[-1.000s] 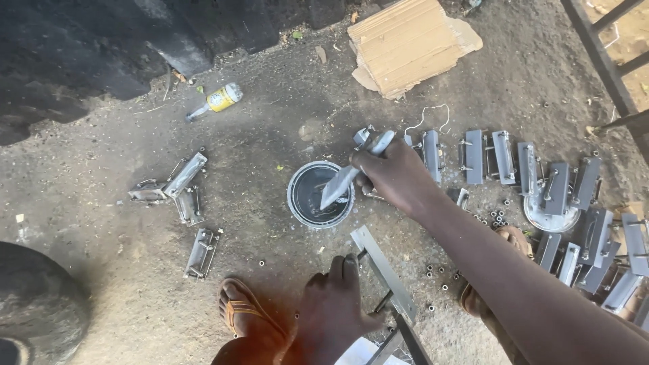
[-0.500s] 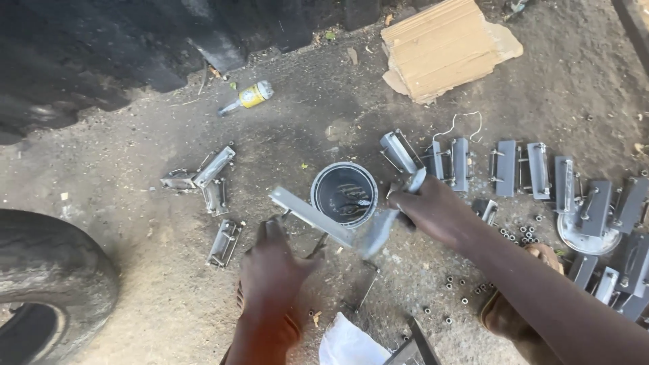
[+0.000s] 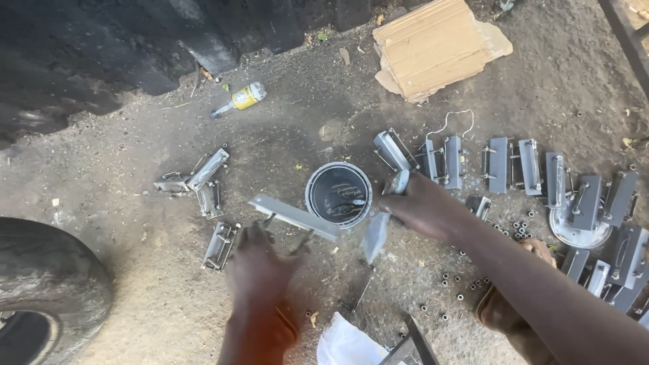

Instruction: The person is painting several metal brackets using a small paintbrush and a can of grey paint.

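Left of the paint can [image 3: 339,195], at the frame's lower edge, a worn tyre [image 3: 47,284] lies on the dirt; it shows more fully than half a second ago, since the view has swung a little that way. Between tyre and can lie three grey metal brackets [image 3: 196,179], one apart and nearer the person, in the same places as before. Up-left of the can a small yellow bottle [image 3: 240,99] rests on its side.

Just below-left of the can the left hand [image 3: 260,260] is closed on the near end of a long grey metal bracket [image 3: 294,217], whose far end reaches the can's near rim. Half a second ago this hand was spread open under the bracket; now its fingers curl round the piece.

The can stands upright on the ground, dark liquid inside.

Just right of the can the right hand [image 3: 422,206] grips a blurred grey metal piece [image 3: 376,236] that hangs down past the can's right side; its fingers are wrapped shut on it. Earlier this hand held the long bracket's end.

Farther right of the can a row of painted brackets [image 3: 500,164] lies side by side, with small nuts [image 3: 519,230] scattered below them. Up-right of the can sits a piece of cardboard [image 3: 433,47].
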